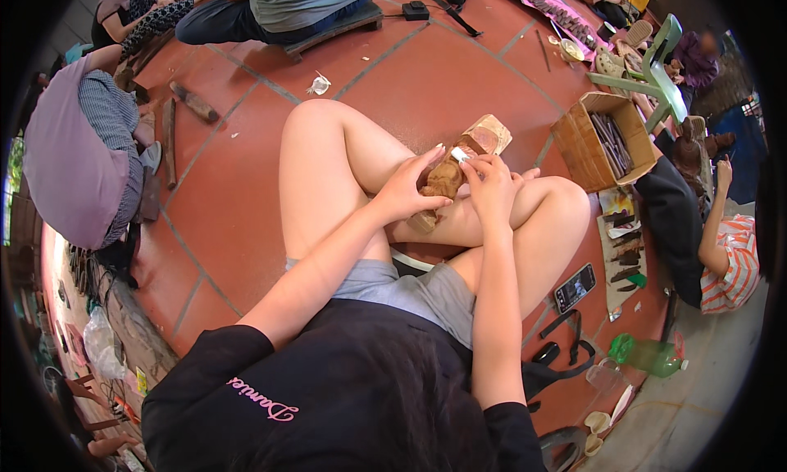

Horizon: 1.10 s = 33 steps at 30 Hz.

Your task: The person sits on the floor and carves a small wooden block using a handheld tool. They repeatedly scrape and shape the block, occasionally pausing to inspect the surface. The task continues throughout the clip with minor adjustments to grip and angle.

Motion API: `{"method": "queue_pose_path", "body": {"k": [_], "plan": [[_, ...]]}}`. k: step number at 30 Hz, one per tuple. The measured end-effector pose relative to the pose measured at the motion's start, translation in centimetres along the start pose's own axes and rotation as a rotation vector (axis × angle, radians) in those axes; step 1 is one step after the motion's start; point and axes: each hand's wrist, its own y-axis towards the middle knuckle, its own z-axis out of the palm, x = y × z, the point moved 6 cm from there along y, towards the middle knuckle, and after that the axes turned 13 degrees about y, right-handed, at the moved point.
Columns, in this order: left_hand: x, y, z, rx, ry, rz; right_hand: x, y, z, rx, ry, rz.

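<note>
One carved wooden figure (pixel 445 179), knobbly with a blocky end, sits over the crossed legs (pixel 344 165) — left hand (pixel 406 189) grasping it, right hand's (pixel 490 185) fingers pinching one small white piece (pixel 460 154) against it. Beyond: one cardboard box (pixel 584 151), one phone (pixel 575 288), smooth red tiles (pixel 234 251).

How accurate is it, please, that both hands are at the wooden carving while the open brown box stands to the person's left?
Only the side is wrong: the head view shows the open brown box to the person's right. The left hand and right hand are at the wooden carving.
</note>
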Motion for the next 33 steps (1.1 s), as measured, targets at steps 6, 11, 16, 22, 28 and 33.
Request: {"method": "queue_pose_path", "body": {"k": [6, 11, 16, 22, 28, 33], "plan": [[-0.1, 0.1, 0.0, 0.018, 0.019, -0.002, -0.3, -0.2, -0.1, -0.063, 0.018, -0.052], [-0.1, 0.1, -0.1, 0.062, -0.011, -0.074, -1.0, 0.1, 0.1, -0.074, 0.072, 0.030], [-0.6, 0.0, -0.3, 0.048, 0.053, -0.046, -1.5, -0.2, -0.6, -0.116, 0.322, 0.095], [-1.0, 0.0, -0.6, 0.011, 0.085, 0.013, -3.2, -0.6, 1.1, 0.010, 0.675, 0.299], [-1.8, -0.2, -1.6, -0.118, 0.115, 0.135, -2.0, -1.2, 1.2, 0.000, 1.025, 0.234], [-0.2, 0.0, -1.8, -0.086, -0.146, -0.018, -0.6, -1.9, 0.6, 0.080, 0.951, 0.187]]}}
